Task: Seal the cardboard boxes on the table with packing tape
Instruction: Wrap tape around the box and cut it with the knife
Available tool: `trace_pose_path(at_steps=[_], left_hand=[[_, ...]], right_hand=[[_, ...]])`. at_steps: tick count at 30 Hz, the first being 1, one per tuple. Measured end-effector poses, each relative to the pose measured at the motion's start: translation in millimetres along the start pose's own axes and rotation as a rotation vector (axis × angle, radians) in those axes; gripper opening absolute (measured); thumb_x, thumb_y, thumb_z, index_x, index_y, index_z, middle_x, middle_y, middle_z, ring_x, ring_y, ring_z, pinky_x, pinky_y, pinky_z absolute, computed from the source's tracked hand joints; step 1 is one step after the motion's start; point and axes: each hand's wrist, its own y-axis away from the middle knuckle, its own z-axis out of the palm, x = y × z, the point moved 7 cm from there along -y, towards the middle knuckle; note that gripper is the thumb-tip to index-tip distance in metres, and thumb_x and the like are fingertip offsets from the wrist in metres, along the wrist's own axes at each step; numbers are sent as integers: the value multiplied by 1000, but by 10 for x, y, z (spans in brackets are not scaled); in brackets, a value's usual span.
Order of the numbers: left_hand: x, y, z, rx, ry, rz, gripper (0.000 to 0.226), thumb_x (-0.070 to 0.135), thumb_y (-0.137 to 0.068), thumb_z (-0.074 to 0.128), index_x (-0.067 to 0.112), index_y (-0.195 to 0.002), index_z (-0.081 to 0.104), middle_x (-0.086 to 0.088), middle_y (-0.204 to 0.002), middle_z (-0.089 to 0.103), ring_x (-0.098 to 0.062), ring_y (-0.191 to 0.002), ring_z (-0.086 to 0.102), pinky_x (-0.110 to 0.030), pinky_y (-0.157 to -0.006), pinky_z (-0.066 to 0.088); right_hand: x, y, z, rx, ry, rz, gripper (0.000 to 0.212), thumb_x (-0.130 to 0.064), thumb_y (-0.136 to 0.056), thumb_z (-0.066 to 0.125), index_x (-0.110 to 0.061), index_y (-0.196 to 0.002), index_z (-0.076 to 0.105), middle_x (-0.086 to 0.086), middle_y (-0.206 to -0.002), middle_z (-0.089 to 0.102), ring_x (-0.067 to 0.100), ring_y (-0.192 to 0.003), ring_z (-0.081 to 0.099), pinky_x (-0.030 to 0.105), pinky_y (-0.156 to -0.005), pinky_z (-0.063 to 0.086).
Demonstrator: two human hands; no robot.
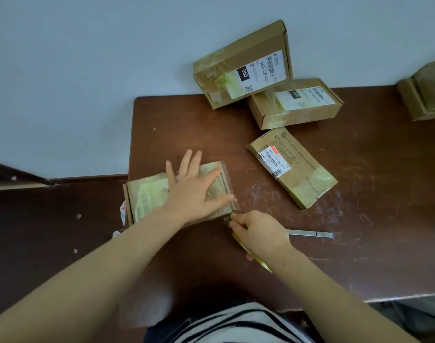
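A person in a striped top (pixel 236 323) works at a scuffed dark brown table (pixel 186 120) set against a pale wall (pixel 87 70), seen from above. The left hand (pixel 196 194), fingers straight and spread, presses flat on the top of a small cardboard box (pixel 147 196) at centre left of the frame, near the table's left edge. A strip of clear tape (pixel 230 184) runs along the box's right end, under the thumb and fingertips, and continues down to the right hand (pixel 258 231) just below the box's lower right corner. That hand is curled, its fingers closed on a roll of packing tape (pixel 254 258), of which only a yellow edge shows beneath the palm, slanting toward the lower right. A slim metal knife (pixel 310 234) lies flat on the table just to the right of the right hand, pointing right. Three more boxes sit in the upper right. A labelled box (pixel 241 65) marked 060 is tilted, its lower side by the table's back edge and its right side resting against a second labelled box (pixel 295 105). Below these, a flatter third box (pixel 293 167) lies at an angle at centre right, with a barcode sticker near its upper end. All three show yellowish tape on their surfaces. Part of another carton (pixel 424 95) is cut off by the right edge of the frame.
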Motion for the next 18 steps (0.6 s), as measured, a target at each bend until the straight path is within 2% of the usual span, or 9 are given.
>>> trace_pose_path(at_steps=[1, 2, 3, 5, 7, 9, 12, 15, 18], left_hand=[[171, 14, -127, 201, -67, 165, 69, 76, -81, 33, 29, -123, 61, -12, -143, 46, -26, -142, 25, -55, -115, -3], [325, 51, -183, 355, -146, 331, 54, 63, -88, 39, 22, -103, 71, -5, -119, 64, -24, -128, 48, -53, -116, 9], [421, 69, -189, 442, -188, 464, 45, 54, -91, 46, 18, -91, 73, 0, -103, 69, -21, -114, 59, -51, -115, 19], [465, -9, -132, 414, -174, 608, 41, 48, -90, 52, 14, -91, 73, -3, -98, 70, -23, -105, 64, -48, -109, 35], [482, -98, -38, 324, -137, 729, 36, 41, -91, 54, 11, -94, 73, -9, -107, 69, -27, -112, 62, -44, -100, 46], [514, -143, 48, 271, -121, 823, 26, 32, -92, 56, 12, -84, 70, -7, -99, 68, -28, -107, 63, -40, -98, 47], [504, -235, 63, 266, -77, 798, 25, 25, -89, 61, 10, -69, 62, -4, -76, 62, -26, -84, 62, -41, -101, 44], [532, -299, 34, 274, -4, 710, 24, 14, -82, 71, 7, -61, 59, -6, -66, 59, -27, -72, 60, -44, -97, 48], [473, -396, 60, 247, 58, 560, 14, 13, -77, 75, 4, -73, 64, -9, -80, 64, -29, -85, 62, -46, -104, 41]], right_hand=[[-1, -6, 0, -3, -5, -1, 33, -41, -99, 36, -37, -123, 59, -11, -84, 71, 7, -47, 65, 21, -61, 52], [-3, -15, 0, -6, -4, -4, 32, -42, -99, 36, -36, -119, 61, -10, -87, 72, 8, -47, 65, 22, -62, 52], [-9, -23, 2, -7, 4, -8, 33, -42, -99, 36, -35, -116, 62, -9, -88, 73, 9, -47, 65, 22, -63, 52], [-23, -38, 8, -11, 18, -15, 32, -43, -99, 35, -33, -111, 63, -7, -85, 73, 8, -46, 64, 23, -61, 51], [-18, -36, 8, -12, 1, -6, 32, -44, -99, 35, -33, -108, 64, -5, -73, 71, 7, -43, 62, 20, -54, 47], [1, -37, 0, -11, -8, -9, 32, -44, -99, 35, -34, -107, 64, -5, -67, 69, 8, -44, 63, 19, -51, 46], [-18, -33, -7, -22, -23, -18, 30, -42, -99, 36, -36, -114, 61, -7, -65, 67, 11, -51, 66, 21, -56, 49], [-51, -4, -28, 23, -6, -26, 32, -41, -100, 37, -34, -121, 60, -4, -68, 61, 19, -74, 69, 28, -68, 53], [-95, 32, -28, 56, 20, -40, 34, -40, -101, 35, -33, -125, 58, -2, -85, 66, 22, -82, 66, 30, -74, 52]])
